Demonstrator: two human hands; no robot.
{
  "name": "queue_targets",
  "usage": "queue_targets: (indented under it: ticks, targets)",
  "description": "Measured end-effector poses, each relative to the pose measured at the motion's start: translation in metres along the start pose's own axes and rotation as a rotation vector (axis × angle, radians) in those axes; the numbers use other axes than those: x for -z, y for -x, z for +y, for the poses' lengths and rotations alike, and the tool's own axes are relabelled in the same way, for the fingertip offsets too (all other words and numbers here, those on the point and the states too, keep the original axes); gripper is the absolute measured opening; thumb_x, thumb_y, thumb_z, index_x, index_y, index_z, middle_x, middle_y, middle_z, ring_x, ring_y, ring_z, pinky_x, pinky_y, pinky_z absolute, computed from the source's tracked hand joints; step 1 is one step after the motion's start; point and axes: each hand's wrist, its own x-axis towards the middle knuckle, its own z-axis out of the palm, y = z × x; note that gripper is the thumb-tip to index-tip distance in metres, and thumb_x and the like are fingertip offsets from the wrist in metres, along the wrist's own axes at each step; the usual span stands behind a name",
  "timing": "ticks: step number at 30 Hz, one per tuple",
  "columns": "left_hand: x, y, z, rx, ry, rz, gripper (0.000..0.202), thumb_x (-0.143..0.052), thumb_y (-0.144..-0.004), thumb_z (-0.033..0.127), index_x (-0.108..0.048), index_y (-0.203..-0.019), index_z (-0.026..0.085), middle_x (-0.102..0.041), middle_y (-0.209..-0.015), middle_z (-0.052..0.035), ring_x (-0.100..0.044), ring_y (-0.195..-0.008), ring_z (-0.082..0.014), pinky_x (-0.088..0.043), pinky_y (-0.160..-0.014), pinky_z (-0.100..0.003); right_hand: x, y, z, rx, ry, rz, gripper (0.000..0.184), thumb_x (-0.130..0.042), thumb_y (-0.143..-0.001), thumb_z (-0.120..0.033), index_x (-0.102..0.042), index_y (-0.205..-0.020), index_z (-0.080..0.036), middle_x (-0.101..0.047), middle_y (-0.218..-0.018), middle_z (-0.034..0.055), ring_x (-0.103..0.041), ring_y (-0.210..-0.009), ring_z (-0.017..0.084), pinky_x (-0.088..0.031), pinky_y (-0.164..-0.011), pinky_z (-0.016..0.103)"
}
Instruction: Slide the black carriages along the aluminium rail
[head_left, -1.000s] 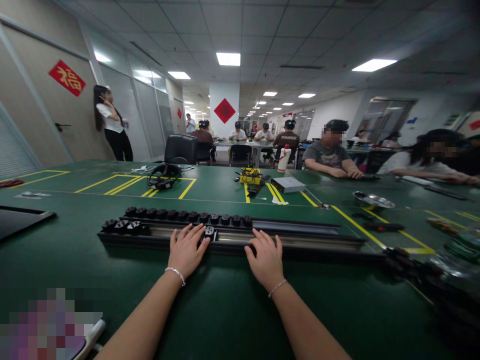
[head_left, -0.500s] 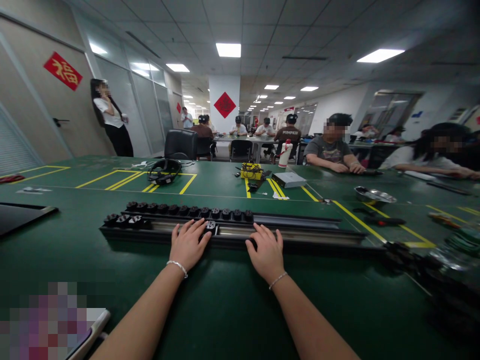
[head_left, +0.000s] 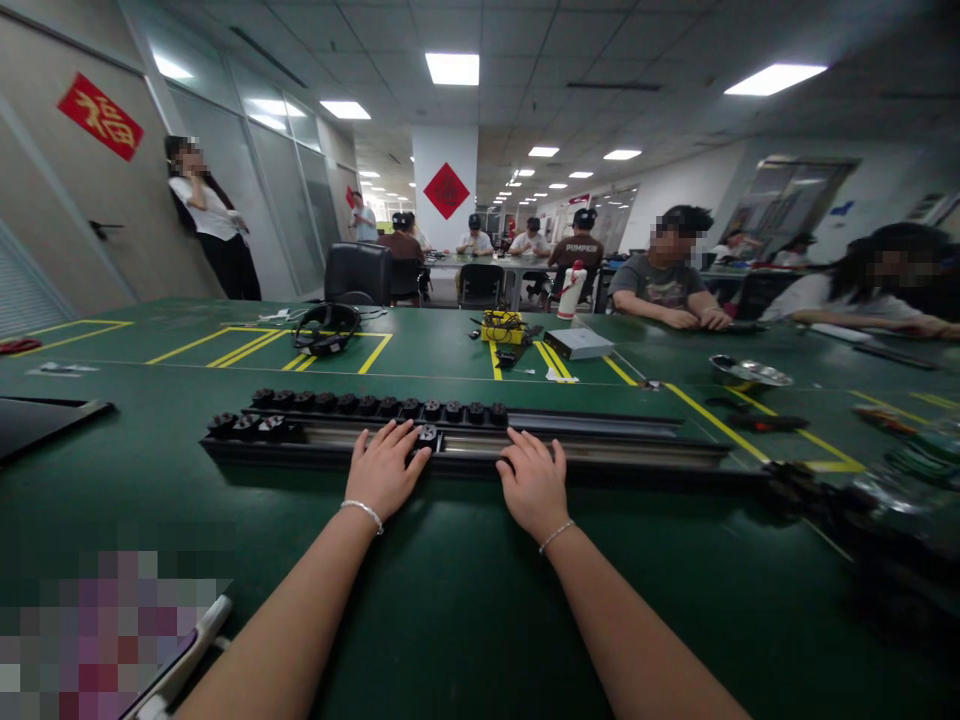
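A long black rail (head_left: 615,448) lies across the green table (head_left: 465,600) in front of me. A second rail behind it carries a row of several small black sliders (head_left: 375,404). My left hand (head_left: 384,470) rests palm down on the near rail, fingers spread, its fingertips touching a single black slider (head_left: 428,435). My right hand (head_left: 534,480) lies flat on the same rail just to the right, fingers apart. A few more sliders (head_left: 247,425) sit at the near rail's left end.
Black headphones (head_left: 326,330), a yellow device (head_left: 502,325), a white box (head_left: 578,343) and a metal bowl (head_left: 748,372) lie farther back. Dark parts (head_left: 832,500) crowd the right. A phone (head_left: 176,660) sits near left. Seated people work at the right and beyond.
Both hands have stayed on the near rail; the left fingertips have closed in slightly on the single slider. The view has tilted upward a little.
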Motion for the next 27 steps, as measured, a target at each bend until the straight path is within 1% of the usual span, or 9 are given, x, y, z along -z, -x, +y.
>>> queue_targets:
  ticks: [3,8,14,17,23,27]
  targets:
    - [0.0007,-0.0011,0.0019,-0.021,-0.001,-0.009,0.049,-0.024,-0.086,0.051,-0.05,-0.121,0.029,-0.044,-0.134,0.0023,-0.034,-0.126,-0.0199,-0.02,-0.105,-0.045,0.0004,0.0003,0.0007,-0.001,-0.012,-0.005,0.015,-0.043,-0.081,-0.026,-0.059,-0.082,-0.024,-0.053,-0.125,0.0017,-0.04,-0.119,0.021,-0.01,-0.103,0.05]
    - [0.0021,-0.0017,0.0034,-0.027,0.002,-0.021,0.05,-0.024,-0.086,0.051,-0.049,-0.123,0.028,-0.044,-0.134,0.0017,-0.034,-0.126,-0.0202,-0.021,-0.104,-0.045,0.0015,0.0009,0.001,-0.012,-0.015,-0.009,0.013,-0.045,-0.079,-0.024,-0.057,-0.083,-0.024,-0.055,-0.122,0.001,-0.041,-0.119,0.019,-0.009,-0.104,0.049]
    - [0.0009,-0.0008,0.0015,-0.035,0.003,-0.023,0.05,-0.023,-0.086,0.051,-0.048,-0.124,0.028,-0.043,-0.135,0.001,-0.033,-0.126,-0.0202,-0.021,-0.105,-0.045,0.0022,0.0014,0.0001,-0.008,0.002,-0.018,0.015,-0.043,-0.08,-0.025,-0.058,-0.084,-0.023,-0.055,-0.123,0.0023,-0.041,-0.119,0.02,-0.01,-0.104,0.049]
    - [0.0002,-0.0011,0.0001,-0.058,0.009,-0.021,0.05,-0.024,-0.086,0.05,-0.047,-0.125,0.027,-0.043,-0.135,0.0004,-0.033,-0.127,-0.0206,-0.021,-0.105,-0.045,0.0027,0.0016,-0.0002,-0.005,0.005,-0.02,0.016,-0.042,-0.081,-0.025,-0.057,-0.085,-0.023,-0.054,-0.123,0.0015,-0.041,-0.119,0.02,-0.01,-0.104,0.049]
    - [-0.0005,-0.0044,0.0002,-0.122,0.02,-0.052,0.052,-0.026,-0.086,0.048,-0.045,-0.127,0.021,-0.043,-0.135,-0.0035,-0.033,-0.127,-0.0204,-0.023,-0.106,-0.04,0.0028,0.0014,-0.0008,-0.006,0.007,-0.016,0.016,-0.042,-0.081,-0.025,-0.058,-0.083,-0.023,-0.054,-0.123,0.002,-0.042,-0.119,0.02,-0.011,-0.104,0.049]
    - [0.0004,-0.0054,0.0017,-0.138,0.01,-0.077,0.055,-0.025,-0.087,0.048,-0.043,-0.128,0.016,-0.043,-0.135,-0.0049,-0.034,-0.127,-0.0202,-0.024,-0.106,-0.039,0.0006,0.0023,-0.0002,0.002,0.004,-0.016,0.016,-0.042,-0.081,-0.025,-0.057,-0.084,-0.023,-0.053,-0.124,0.0024,-0.042,-0.118,0.021,-0.01,-0.104,0.049]
